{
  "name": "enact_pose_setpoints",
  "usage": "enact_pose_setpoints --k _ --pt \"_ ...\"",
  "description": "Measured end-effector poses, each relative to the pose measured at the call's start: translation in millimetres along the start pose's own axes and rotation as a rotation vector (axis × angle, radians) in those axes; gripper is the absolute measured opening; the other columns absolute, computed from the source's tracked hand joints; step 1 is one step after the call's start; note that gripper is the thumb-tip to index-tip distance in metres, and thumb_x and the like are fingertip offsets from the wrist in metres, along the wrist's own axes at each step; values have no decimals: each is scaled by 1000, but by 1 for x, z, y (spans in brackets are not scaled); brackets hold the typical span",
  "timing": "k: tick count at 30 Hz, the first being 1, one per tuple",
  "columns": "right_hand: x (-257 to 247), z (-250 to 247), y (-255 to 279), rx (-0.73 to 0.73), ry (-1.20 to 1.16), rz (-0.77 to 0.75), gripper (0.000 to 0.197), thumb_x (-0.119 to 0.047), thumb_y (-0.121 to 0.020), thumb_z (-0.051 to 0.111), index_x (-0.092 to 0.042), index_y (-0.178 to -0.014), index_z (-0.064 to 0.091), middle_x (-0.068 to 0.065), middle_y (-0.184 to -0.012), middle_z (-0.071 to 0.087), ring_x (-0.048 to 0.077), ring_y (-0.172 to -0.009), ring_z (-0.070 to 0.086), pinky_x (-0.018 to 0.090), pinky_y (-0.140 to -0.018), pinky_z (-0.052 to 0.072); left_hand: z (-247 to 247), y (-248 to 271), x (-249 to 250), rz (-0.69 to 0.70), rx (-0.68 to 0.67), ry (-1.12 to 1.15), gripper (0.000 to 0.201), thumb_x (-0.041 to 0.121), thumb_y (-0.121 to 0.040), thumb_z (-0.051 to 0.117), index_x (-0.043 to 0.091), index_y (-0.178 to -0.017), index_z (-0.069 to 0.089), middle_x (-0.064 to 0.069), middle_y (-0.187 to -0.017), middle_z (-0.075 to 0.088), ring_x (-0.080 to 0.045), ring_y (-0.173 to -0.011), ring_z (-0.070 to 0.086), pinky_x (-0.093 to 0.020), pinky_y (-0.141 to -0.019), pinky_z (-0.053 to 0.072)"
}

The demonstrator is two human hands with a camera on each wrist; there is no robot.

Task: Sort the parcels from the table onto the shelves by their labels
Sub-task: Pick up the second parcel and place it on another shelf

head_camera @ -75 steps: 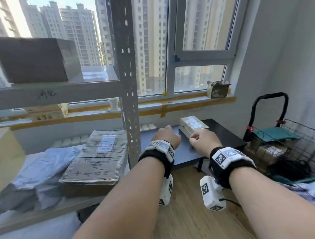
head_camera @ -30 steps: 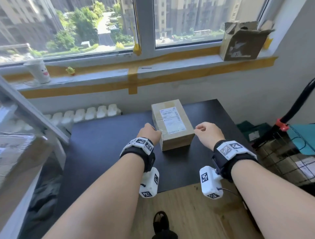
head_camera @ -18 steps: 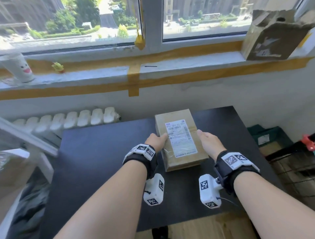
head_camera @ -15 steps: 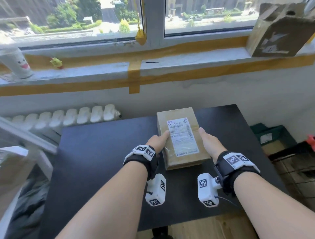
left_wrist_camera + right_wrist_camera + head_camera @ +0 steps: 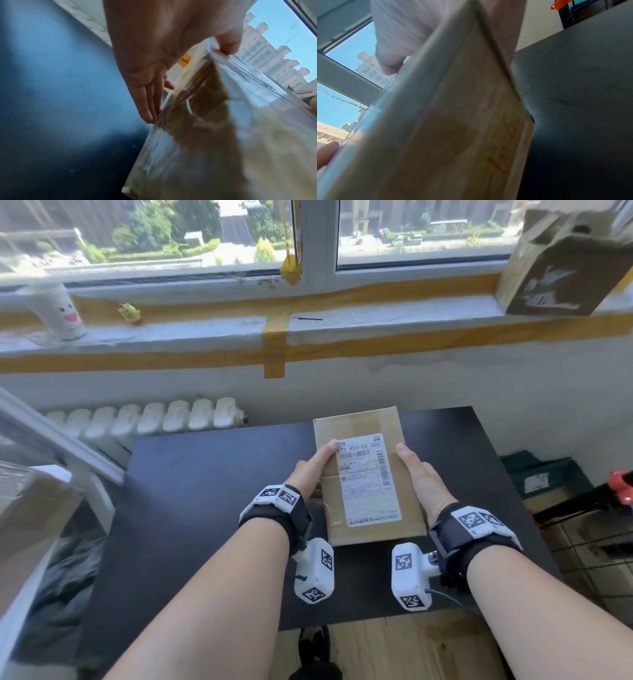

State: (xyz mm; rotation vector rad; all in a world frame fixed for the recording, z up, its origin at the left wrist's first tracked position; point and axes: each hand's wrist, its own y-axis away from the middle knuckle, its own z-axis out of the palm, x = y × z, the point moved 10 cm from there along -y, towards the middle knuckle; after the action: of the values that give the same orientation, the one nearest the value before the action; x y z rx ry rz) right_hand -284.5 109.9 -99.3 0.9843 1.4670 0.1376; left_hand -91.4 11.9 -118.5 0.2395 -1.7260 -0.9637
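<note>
A brown cardboard parcel [image 5: 359,422] with a white shipping label [image 5: 368,481] is held between both hands, lifted above the black table [image 5: 205,491], label face up. My left hand [image 5: 313,470] grips its left edge with the thumb on the label's corner. My right hand [image 5: 418,474] grips the right edge, thumb on top. In the left wrist view the left hand [image 5: 154,54] has its thumb over the parcel [image 5: 223,135] and straight fingers along its underside. The right wrist view shows the parcel's side [image 5: 445,128] close up under my right thumb [image 5: 392,54].
The metal shelf frame [image 5: 51,436] stands at the left with a cardboard box [image 5: 30,508] on it. A white radiator [image 5: 154,416] sits behind the table. On the sill are a paper cup [image 5: 56,313] and an open box [image 5: 565,258]. A wire cart [image 5: 599,535] stands at the right.
My view swung from the shelf to the table. Both hands closed on the parcel's sides and raised it off the table, nearer to me.
</note>
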Motion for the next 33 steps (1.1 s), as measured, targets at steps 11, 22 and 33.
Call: enact_pose_setpoints --k 11,22,33 --pt "15 0 51 -87 -84 -119 69 -63 -78 58 -7 -118 63 8 -95 73 21 -81 67 33 -70 50 -4 55 -7 103 62 52 122 94 -40 59 22 -137 52 0 -119 72 -22 -108 70 -44 -97 52" --pt "40 53 122 -281 6 -175 49 -58 -81 60 -14 -100 65 7 -91 72 25 -89 68 42 -89 54 -53 127 -86 159 168 176 129 99 -34 57 24 -139 53 -1 -118 75 -24 -103 75 -49 -94 57" --pt "73 188 214 -536 143 -140 30 -43 -89 56 -13 -85 58 1 -67 57 18 -64 58 30 -68 49 -176 246 -183 89 408 247 92 91 -61 56 25 -125 67 -1 -115 76 -25 -102 74 -41 -99 52"
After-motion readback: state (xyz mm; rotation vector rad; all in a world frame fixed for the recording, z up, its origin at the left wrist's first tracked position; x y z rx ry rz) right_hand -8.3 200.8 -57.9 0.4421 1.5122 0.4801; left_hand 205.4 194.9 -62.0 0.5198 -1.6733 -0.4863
